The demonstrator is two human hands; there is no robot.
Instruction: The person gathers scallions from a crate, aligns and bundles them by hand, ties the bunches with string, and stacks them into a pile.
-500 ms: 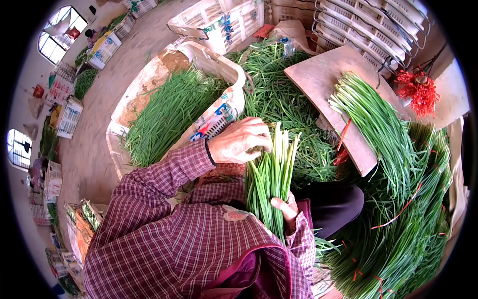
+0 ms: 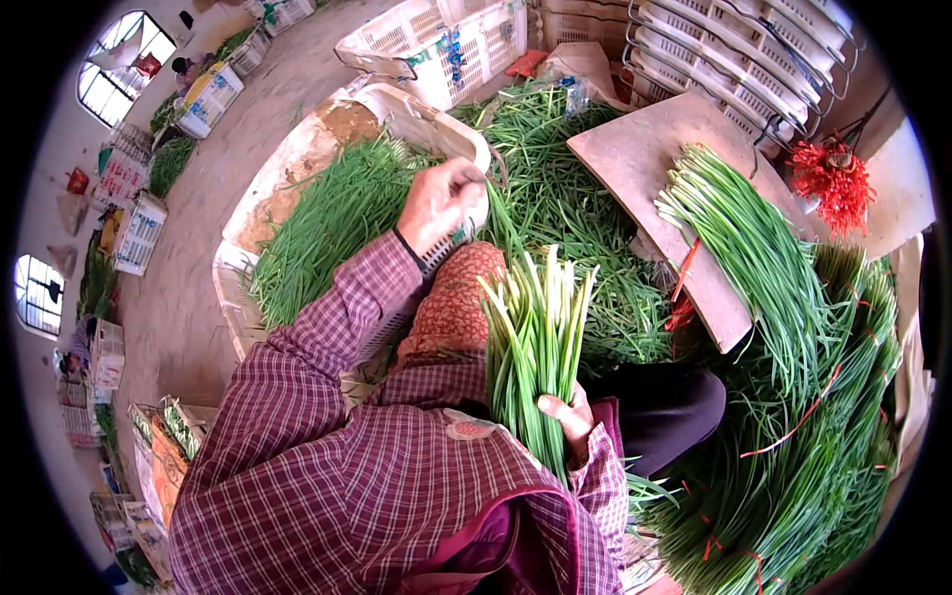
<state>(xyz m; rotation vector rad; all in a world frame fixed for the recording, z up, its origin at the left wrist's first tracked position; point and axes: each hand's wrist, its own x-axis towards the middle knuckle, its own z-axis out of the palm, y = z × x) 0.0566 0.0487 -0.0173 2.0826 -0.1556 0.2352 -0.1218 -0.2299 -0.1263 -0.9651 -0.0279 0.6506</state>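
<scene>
My right hand [image 2: 569,415] is wrapped round the lower part of a bundle of green leafy stalks [image 2: 540,347], thumb in front, pale ends pointing up. My left hand [image 2: 441,203] is raised above and left of the bundle, by the crate's rim. Its fingers are pinched on a few green stalks [image 2: 503,218] that trail down to the right. Beyond both hands lies a heap of loose green stalks [image 2: 565,178].
A white crate [image 2: 233,263] with green stalks stands at the left. On the right, a board [image 2: 635,139] bears a bundle [image 2: 739,198] beside many banded bundles [image 2: 793,476]. Red ties [image 2: 833,183] hang near stacked crates [image 2: 714,59]. A person [image 2: 79,347] is at the far left.
My left hand has moved up and left from the bundle's top, with a few stalks now trailing from its fingers. My right hand and the bundle have stayed nearly in place.
</scene>
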